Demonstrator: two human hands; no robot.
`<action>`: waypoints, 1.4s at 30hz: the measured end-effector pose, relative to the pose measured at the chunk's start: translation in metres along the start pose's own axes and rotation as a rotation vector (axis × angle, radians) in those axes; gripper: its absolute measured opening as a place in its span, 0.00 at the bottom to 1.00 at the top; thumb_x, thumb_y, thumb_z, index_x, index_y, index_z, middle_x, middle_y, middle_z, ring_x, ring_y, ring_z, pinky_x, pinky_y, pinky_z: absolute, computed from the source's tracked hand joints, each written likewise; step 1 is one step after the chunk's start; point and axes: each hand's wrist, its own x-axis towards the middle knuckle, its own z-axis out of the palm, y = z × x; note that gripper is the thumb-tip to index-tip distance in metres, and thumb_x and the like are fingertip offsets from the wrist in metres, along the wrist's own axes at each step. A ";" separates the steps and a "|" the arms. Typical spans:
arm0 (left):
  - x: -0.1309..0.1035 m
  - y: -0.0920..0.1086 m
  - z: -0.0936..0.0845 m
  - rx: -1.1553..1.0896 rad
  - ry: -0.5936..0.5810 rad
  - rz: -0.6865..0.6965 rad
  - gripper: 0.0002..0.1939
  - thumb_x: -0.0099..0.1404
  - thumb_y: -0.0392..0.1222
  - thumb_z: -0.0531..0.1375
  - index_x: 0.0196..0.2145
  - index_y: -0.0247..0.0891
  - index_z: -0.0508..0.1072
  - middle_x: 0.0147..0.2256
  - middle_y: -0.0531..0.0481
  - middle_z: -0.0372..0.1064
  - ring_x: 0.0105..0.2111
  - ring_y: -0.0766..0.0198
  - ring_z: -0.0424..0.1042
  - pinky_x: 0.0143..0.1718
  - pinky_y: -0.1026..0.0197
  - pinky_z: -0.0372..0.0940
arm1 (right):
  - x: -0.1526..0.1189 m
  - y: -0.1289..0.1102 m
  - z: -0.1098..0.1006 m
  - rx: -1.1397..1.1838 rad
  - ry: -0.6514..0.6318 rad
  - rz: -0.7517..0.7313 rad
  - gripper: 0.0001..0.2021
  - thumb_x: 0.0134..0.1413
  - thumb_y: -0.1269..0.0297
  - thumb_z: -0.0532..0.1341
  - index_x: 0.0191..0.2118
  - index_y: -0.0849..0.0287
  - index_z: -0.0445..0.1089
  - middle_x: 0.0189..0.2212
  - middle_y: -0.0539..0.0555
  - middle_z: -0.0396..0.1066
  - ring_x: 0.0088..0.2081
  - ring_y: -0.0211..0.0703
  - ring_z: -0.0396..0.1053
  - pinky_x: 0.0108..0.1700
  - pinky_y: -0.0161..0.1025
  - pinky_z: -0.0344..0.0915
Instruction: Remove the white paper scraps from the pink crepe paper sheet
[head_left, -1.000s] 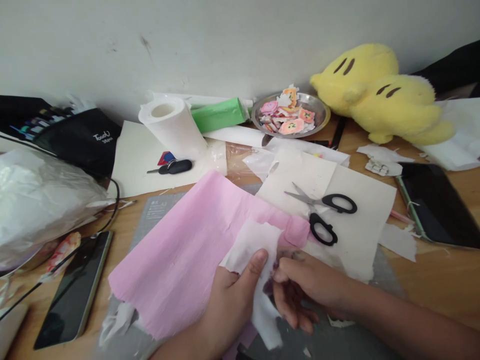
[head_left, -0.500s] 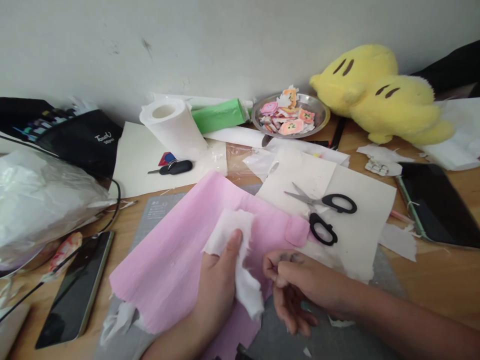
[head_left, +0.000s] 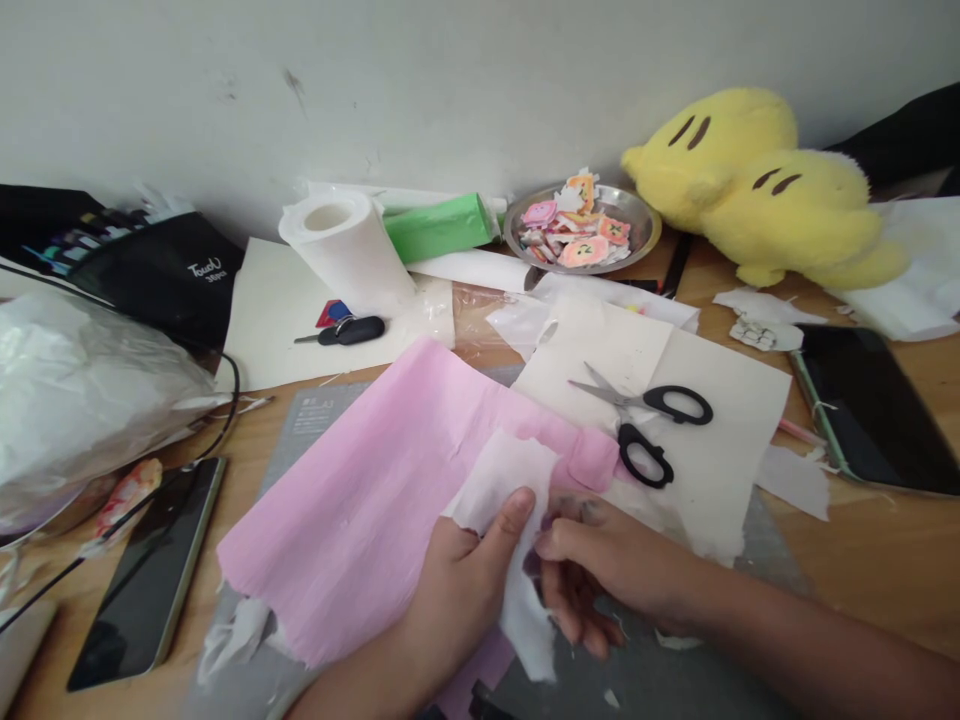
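Observation:
My left hand pinches a torn piece of white paper between thumb and fingers, over a large pink sheet. Close on its right, my right hand has thumb and index finger pressed together at the white paper's right edge; its other fingers curl loosely below. Whether those fingertips grip the paper is hard to see. Black-handled scissors lie spread on cream paper beyond my right hand. A small pink piece rests at the pink sheet's right end.
Phones lie at left and right. Behind are a white roll, a green packet, a metal dish of paper cutouts and yellow plush toys. A plastic bag and black cable are at left.
My left hand has moved right with the white paper, bringing its edge up to my right hand's fingertips. My right hand has barely moved.

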 end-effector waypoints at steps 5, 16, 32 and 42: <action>0.000 0.002 0.002 -0.070 0.037 0.008 0.21 0.55 0.59 0.60 0.25 0.35 0.72 0.13 0.52 0.69 0.15 0.62 0.71 0.15 0.66 0.61 | 0.000 0.001 -0.001 -0.014 -0.046 -0.020 0.12 0.39 0.69 0.47 0.13 0.60 0.61 0.11 0.48 0.65 0.09 0.29 0.58 0.08 0.24 0.49; -0.001 0.015 -0.002 -0.100 0.219 0.012 0.19 0.54 0.58 0.62 0.24 0.37 0.70 0.10 0.58 0.63 0.10 0.68 0.62 0.12 0.67 0.56 | -0.001 -0.001 -0.001 0.022 -0.072 -0.005 0.04 0.40 0.69 0.48 0.28 0.56 0.54 0.12 0.43 0.68 0.09 0.31 0.60 0.09 0.23 0.51; 0.001 0.012 0.001 -0.058 0.064 -0.002 0.20 0.54 0.58 0.61 0.22 0.37 0.70 0.11 0.53 0.65 0.16 0.62 0.69 0.17 0.65 0.60 | 0.002 0.003 -0.002 0.021 -0.036 -0.004 0.09 0.41 0.71 0.47 0.18 0.59 0.60 0.12 0.49 0.67 0.09 0.31 0.60 0.09 0.24 0.53; 0.003 0.000 -0.002 -0.033 0.006 0.012 0.22 0.56 0.59 0.59 0.23 0.35 0.70 0.10 0.54 0.65 0.12 0.65 0.65 0.14 0.66 0.59 | 0.002 0.001 0.002 -0.015 0.024 0.002 0.17 0.49 0.70 0.46 0.14 0.61 0.61 0.11 0.48 0.65 0.09 0.29 0.58 0.09 0.23 0.53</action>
